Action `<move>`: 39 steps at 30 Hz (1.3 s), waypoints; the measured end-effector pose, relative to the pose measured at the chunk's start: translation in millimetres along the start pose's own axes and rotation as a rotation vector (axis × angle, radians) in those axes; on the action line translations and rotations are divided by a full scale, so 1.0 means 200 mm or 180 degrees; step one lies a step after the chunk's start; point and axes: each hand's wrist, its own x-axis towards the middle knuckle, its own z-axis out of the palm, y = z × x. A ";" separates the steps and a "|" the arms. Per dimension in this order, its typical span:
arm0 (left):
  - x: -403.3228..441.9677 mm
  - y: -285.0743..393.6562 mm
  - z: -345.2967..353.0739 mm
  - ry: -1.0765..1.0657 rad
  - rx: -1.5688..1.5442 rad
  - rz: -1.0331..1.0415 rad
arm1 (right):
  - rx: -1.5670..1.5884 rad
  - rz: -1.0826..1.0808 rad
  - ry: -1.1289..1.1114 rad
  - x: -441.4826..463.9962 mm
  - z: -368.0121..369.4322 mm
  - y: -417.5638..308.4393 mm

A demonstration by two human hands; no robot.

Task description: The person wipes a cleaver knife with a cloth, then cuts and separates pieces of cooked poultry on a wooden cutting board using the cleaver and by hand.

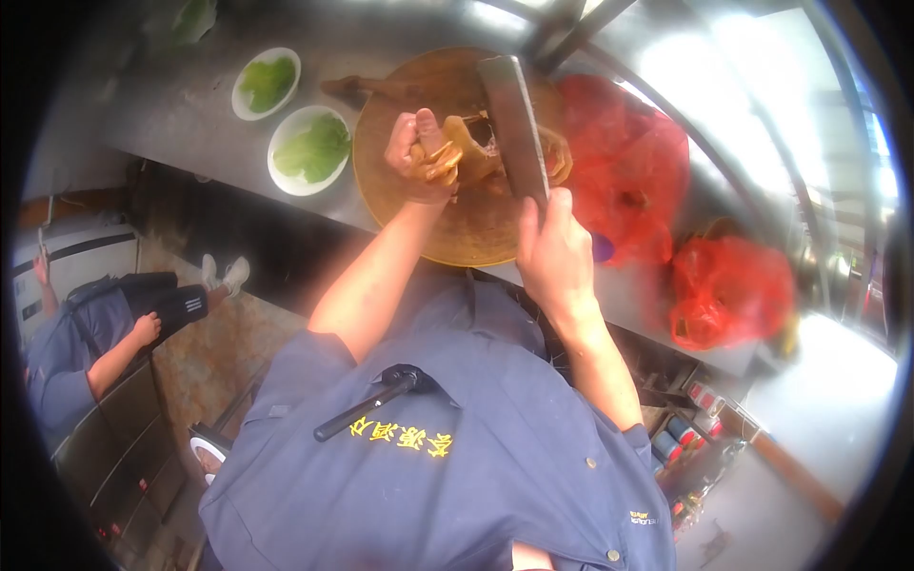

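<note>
On a round wooden chopping board lies brownish cooked meat, which looks like poultry. My left hand has its fingers wrapped round a yellowish-brown piece of it, at the board's left. My right hand grips the near end of a large cleaver. The cleaver's broad blade stands over the right part of the meat and hides some of it. A longer brown piece rests at the board's far left edge.
Two white bowls with green leaves stand left of the board. Red plastic bags lie to the right. Another person sits at the far left. Below the counter's right side are several cans.
</note>
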 end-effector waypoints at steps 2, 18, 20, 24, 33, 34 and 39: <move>0.00 -0.01 0.00 -0.0023 -0.0085 0.0060 | -0.0045 0.0032 0.0001 -0.02 -0.04 -0.04; 0.01 0.00 -0.02 -0.0017 0.0076 0.0096 | -0.0203 0.0231 -0.0142 -0.13 0.02 0.01; 0.01 -0.01 -0.02 -0.0090 0.0037 0.0111 | -0.0142 0.0171 -0.0035 -0.11 -0.03 -0.01; 0.00 -0.03 -0.02 -0.0078 -0.0074 -0.0120 | 0.0246 -0.0194 0.0594 -0.05 -0.17 -0.11; 0.03 -0.01 0.04 -0.0061 0.0072 -0.0030 | -0.0189 0.0194 -0.0089 -0.15 0.20 0.16; 0.04 -0.04 0.05 -0.0066 0.0208 0.0143 | -0.0222 0.0358 -0.0344 -0.13 0.14 0.13; -0.03 -0.05 0.01 -0.0312 0.0219 -0.0128 | -0.0360 0.0458 -0.0951 -0.07 -0.10 -0.06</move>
